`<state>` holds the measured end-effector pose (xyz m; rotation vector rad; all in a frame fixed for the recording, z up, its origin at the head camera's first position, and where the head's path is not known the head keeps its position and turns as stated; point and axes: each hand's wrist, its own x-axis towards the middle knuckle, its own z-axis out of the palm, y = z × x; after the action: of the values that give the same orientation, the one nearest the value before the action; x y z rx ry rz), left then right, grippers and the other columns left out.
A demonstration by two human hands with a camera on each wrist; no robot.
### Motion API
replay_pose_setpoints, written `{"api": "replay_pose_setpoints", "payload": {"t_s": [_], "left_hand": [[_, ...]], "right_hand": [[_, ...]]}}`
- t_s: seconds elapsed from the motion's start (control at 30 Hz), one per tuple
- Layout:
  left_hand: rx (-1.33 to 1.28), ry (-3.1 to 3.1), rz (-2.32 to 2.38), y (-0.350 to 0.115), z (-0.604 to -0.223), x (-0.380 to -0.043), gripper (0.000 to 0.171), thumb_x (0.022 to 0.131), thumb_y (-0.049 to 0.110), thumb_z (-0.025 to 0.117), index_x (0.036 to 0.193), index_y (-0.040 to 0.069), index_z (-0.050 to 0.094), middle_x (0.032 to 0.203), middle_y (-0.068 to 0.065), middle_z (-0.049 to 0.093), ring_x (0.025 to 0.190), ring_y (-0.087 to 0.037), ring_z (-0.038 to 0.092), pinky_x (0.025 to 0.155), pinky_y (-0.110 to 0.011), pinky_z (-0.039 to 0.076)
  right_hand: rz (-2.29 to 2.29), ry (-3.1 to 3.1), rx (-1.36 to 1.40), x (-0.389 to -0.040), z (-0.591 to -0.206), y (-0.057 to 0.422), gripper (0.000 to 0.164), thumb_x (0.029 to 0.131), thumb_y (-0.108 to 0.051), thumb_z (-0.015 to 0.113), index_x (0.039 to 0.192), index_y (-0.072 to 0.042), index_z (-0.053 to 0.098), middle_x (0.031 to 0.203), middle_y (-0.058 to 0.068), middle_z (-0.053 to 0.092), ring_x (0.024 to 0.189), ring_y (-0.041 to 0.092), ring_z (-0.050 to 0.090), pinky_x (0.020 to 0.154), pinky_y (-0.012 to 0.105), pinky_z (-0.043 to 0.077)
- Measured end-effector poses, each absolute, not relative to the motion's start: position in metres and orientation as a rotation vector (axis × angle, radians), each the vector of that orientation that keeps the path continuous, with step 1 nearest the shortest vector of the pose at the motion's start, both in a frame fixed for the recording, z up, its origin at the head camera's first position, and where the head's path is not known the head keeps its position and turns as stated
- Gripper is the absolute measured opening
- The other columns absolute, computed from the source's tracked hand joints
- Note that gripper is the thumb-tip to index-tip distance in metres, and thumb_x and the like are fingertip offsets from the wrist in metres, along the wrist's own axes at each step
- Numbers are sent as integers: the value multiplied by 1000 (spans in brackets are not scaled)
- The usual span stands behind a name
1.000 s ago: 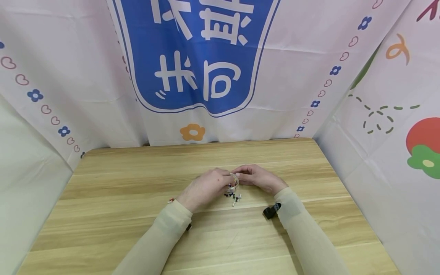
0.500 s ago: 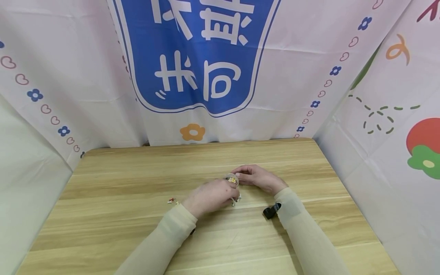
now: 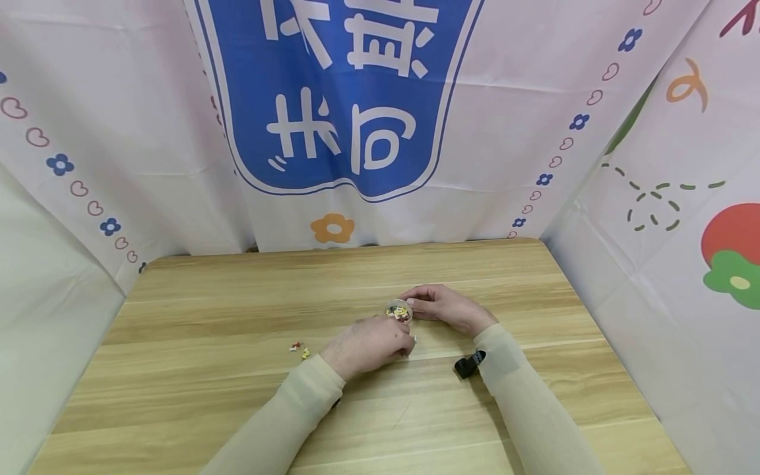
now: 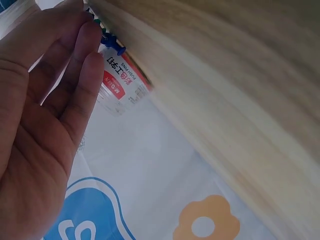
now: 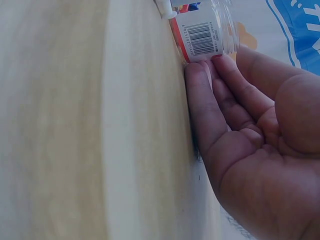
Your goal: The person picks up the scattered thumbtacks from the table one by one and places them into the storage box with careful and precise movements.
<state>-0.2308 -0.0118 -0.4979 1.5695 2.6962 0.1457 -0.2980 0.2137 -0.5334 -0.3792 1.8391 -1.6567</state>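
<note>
A clear round jar [image 3: 398, 311] of push pins stands upright on the table, its labelled side [image 4: 120, 77] in the left wrist view. My right hand [image 3: 445, 307] holds it from the right, with fingertips [image 5: 197, 72] against its side beside the barcode label. On the near side of the jar, my left hand [image 3: 371, 343] reaches down to loose push pins, thumb and fingers close together. A blue push pin [image 4: 114, 44] lies just past its fingertips. In the right wrist view a white push pin [image 5: 166, 9] shows by the jar. Whether my left fingertips pinch a pin is hidden.
To the left on the wooden table [image 3: 208, 396] lie a red-and-white pair of pins [image 3: 295, 346] and yellow pins [image 3: 305, 354]. A black device [image 3: 469, 365] is at my right wrist. A printed cloth [image 3: 285, 218] hangs behind the table.
My left hand has drawn back from the jar's mouth to the loose pins on its near side. The yellow pins at left have come into view. My right hand and the jar have stayed put.
</note>
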Motion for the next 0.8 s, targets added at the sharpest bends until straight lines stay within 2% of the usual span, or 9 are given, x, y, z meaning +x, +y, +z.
{"api": "replay_pose_setpoints", "payload": {"t_s": [0.37, 0.8], "left_hand": [[1558, 2669, 155, -14, -501, -229, 13, 92, 25, 79, 81, 27, 70, 80, 15, 56, 68, -5, 52, 63, -23, 47], [1587, 2614, 237, -17, -498, -231, 20, 88, 15, 74, 76, 25, 63, 71, 13, 51, 65, -6, 51, 58, -20, 42]], "right_hand": [[-1666, 1835, -368, -298, -534, 214, 36, 105, -12, 58, 140, -1, 60, 141, 16, 62, 129, 28, 59, 106, 36, 48], [-1666, 1830, -376, -299, -535, 214, 37, 105, -11, 58, 140, 0, 59, 141, 16, 62, 130, 29, 59, 107, 36, 48]]}}
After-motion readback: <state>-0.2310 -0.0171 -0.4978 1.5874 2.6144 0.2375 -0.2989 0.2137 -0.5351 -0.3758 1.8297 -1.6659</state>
